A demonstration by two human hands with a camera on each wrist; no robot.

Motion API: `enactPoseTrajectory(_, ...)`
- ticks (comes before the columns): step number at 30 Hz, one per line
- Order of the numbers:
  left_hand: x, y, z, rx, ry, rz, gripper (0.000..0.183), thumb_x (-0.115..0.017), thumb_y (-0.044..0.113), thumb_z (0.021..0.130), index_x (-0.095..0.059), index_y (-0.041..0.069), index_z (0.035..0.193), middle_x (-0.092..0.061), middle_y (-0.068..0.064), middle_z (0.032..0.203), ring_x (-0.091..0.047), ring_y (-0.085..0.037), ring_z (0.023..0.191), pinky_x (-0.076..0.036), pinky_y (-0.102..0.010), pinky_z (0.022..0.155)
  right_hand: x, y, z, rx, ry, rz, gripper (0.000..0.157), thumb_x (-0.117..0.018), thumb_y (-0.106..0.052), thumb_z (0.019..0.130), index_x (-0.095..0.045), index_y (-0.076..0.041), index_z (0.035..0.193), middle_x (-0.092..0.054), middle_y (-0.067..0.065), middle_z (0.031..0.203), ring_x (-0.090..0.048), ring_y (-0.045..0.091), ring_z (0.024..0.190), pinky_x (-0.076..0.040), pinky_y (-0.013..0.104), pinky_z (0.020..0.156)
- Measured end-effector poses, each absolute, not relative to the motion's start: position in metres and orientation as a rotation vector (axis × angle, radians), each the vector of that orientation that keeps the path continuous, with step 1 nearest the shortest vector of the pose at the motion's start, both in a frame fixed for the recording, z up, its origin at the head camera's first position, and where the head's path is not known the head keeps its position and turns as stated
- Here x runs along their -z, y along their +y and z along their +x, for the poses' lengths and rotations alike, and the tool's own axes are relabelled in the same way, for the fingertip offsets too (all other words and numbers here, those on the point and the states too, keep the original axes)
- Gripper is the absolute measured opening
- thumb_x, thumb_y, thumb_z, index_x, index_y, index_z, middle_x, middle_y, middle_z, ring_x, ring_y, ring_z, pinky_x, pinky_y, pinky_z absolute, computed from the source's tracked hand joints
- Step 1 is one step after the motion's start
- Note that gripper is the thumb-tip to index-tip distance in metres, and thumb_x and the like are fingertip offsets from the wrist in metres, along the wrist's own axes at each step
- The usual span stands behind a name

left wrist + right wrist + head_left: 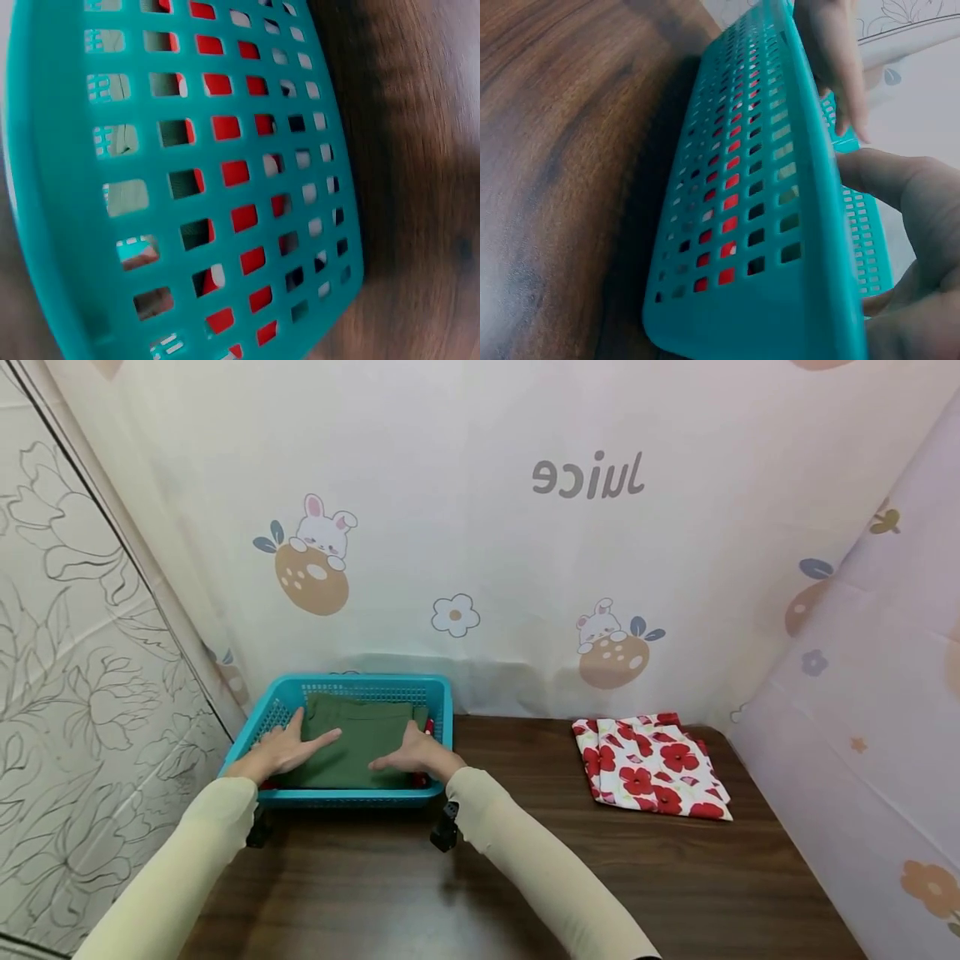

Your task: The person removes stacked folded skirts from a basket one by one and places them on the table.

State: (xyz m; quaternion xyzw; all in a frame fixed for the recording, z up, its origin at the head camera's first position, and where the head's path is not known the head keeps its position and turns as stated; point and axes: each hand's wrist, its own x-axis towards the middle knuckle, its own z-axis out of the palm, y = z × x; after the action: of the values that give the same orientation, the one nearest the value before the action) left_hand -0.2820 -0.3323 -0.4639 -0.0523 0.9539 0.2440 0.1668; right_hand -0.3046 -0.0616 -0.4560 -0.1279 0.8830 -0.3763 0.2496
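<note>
A folded dark green cloth (360,747) lies in a teal plastic basket (352,797), with red fabric showing at its edges. My left hand (283,750) is over the basket's left side, thumb and fingers spread at the cloth's left edge. Over the right side, my right hand (411,755) has its thumb extended across the cloth and its fingers toward the far side. In the right wrist view, the right hand (922,217) reaches past the rim of the basket (825,202). Through the holes of the basket (225,97), red, white and green fabric shows in the left wrist view.
A folded white cloth with red flowers (652,767) lies at the right on the dark wooden table (525,760). Printed curtains (480,527) hang behind the table and along both sides, and the basket stands close to the back one.
</note>
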Motion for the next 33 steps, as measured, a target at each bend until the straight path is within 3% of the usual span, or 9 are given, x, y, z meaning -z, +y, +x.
enactPoseTrajectory(7, 0.462, -0.337, -0.283, -0.815, 2.672, -0.135, 0.117, -0.033, 0.080, 0.096, 0.018, -0.005, 0.159, 0.004, -0.041, 0.164, -0.013, -0.063, 0.147, -0.022, -0.075, 0.116, 0.461, -0.065, -0.305, 1.201, 2.371, -0.350, 0.094, -0.079, -0.039, 0.090, -0.026, -0.013, 0.163, -0.035, 0.016, 0.164, -0.042, 0.037, 0.146, -0.045, 0.057, 0.110)
enactPoseTrajectory(14, 0.460, -0.336, -0.284, -0.827, 2.620, -0.144, 0.117, -0.039, 0.076, 0.097, 0.018, -0.006, 0.159, 0.006, -0.041, 0.164, -0.010, -0.063, 0.148, -0.022, -0.074, 0.117, 0.468, -0.067, -0.309, 1.220, 2.348, -0.450, 0.076, -0.076, -0.034, 0.094, -0.039, -0.014, 0.157, -0.043, 0.015, 0.159, -0.054, 0.032, 0.132, -0.050, 0.052, 0.104)
enactPoseTrajectory(17, 0.459, -0.332, -0.287, -0.859, 2.595, -0.154, 0.118, -0.048, 0.071, 0.097, 0.017, -0.006, 0.159, 0.010, -0.039, 0.164, -0.005, -0.061, 0.150, -0.020, -0.072, 0.119, 0.473, -0.067, -0.310, 1.252, 2.304, -0.471, 0.063, -0.073, -0.022, 0.096, -0.046, -0.014, 0.153, -0.045, 0.015, 0.156, -0.059, 0.027, 0.101, -0.053, 0.043, 0.086)
enactPoseTrajectory(19, 0.459, -0.330, -0.289, -0.860, 2.596, -0.153, 0.117, -0.053, 0.065, 0.098, 0.016, -0.007, 0.159, 0.010, -0.039, 0.164, -0.003, -0.060, 0.150, -0.018, -0.072, 0.119, 0.475, -0.067, -0.311, 1.282, 2.274, -0.487, 0.058, -0.070, -0.013, 0.096, -0.050, -0.013, 0.151, -0.046, 0.016, 0.154, -0.052, 0.022, 0.081, -0.048, 0.037, 0.073)
enactPoseTrajectory(21, 0.458, -0.327, -0.291, -0.872, 2.579, -0.167, 0.118, -0.057, 0.061, 0.098, 0.017, -0.007, 0.159, 0.011, -0.039, 0.164, -0.001, -0.060, 0.151, -0.018, -0.072, 0.119, 0.476, -0.066, -0.311, 1.307, 2.246, -0.505, 0.056, -0.067, -0.006, 0.096, -0.052, -0.012, 0.149, -0.045, 0.017, 0.154, -0.044, 0.022, 0.072, -0.041, 0.035, 0.066)
enactPoseTrajectory(26, 0.459, -0.327, -0.296, -0.937, 2.539, -0.204, 0.113, -0.062, 0.054, 0.098, 0.009, -0.008, 0.160, 0.003, -0.040, 0.164, -0.007, -0.058, 0.151, -0.024, -0.069, 0.119, 0.476, -0.065, -0.312, 1.313, 2.256, -0.513, 0.056, -0.069, -0.007, 0.095, -0.053, -0.011, 0.148, -0.046, 0.016, 0.155, -0.047, 0.021, 0.077, -0.041, 0.034, 0.066)
enactPoseTrajectory(31, 0.465, -0.329, -0.298, -0.990, 2.559, -0.161, 0.090, -0.068, 0.044, 0.097, -0.018, -0.005, 0.154, -0.012, -0.041, 0.159, -0.025, -0.058, 0.143, -0.035, -0.067, 0.111, 0.474, -0.064, -0.308, 1.294, 2.285, -0.494, 0.054, -0.074, -0.017, 0.095, -0.056, -0.012, 0.146, -0.047, 0.015, 0.155, -0.053, 0.018, 0.091, -0.046, 0.033, 0.073)
enactPoseTrajectory(33, 0.466, -0.329, -0.299, -1.007, 2.546, -0.119, 0.079, -0.069, 0.040, 0.097, -0.030, -0.002, 0.150, -0.014, -0.040, 0.159, -0.029, -0.057, 0.140, -0.037, -0.066, 0.108, 0.473, -0.062, -0.307, 1.315, 2.285, -0.477, 0.052, -0.073, -0.014, 0.095, -0.058, -0.012, 0.145, -0.048, 0.015, 0.154, -0.051, 0.017, 0.083, -0.045, 0.032, 0.070)
